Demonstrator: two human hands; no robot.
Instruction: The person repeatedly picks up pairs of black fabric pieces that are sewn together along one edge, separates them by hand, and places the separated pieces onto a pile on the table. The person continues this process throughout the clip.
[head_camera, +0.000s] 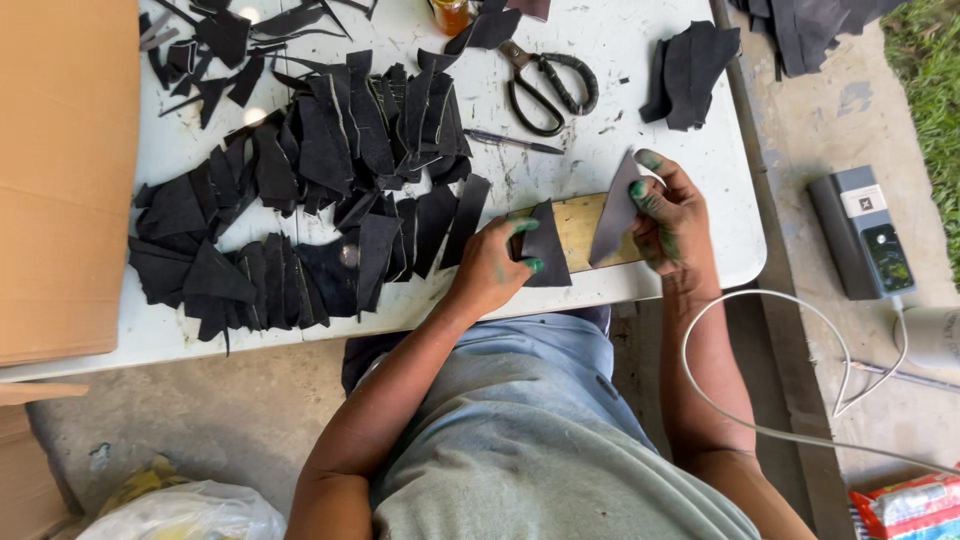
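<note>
Watching left hand (492, 268) pinching dark triangular leather piece (546, 246) at table's near edge; right hand (672, 222) closing fingers round grey pointed leather piece (616, 208) over pale wooden board (582, 226). I'm judging work well along: big heap of cut dark pieces (310, 200) lying at left.

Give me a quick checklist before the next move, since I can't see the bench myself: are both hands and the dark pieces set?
1. Left hand has a grip on a dark triangular piece: ok.
2. Right hand holds a grey pointed piece upright: ok.
3. Wooden board lies flat under both pieces at the table edge: ok.
4. Scissors lie apart from both hands on the white table: ok.
5. Pile of dark cut pieces stays on the table, left of the board: ok.
6. Whether the two held pieces touch: cannot tell.
</note>
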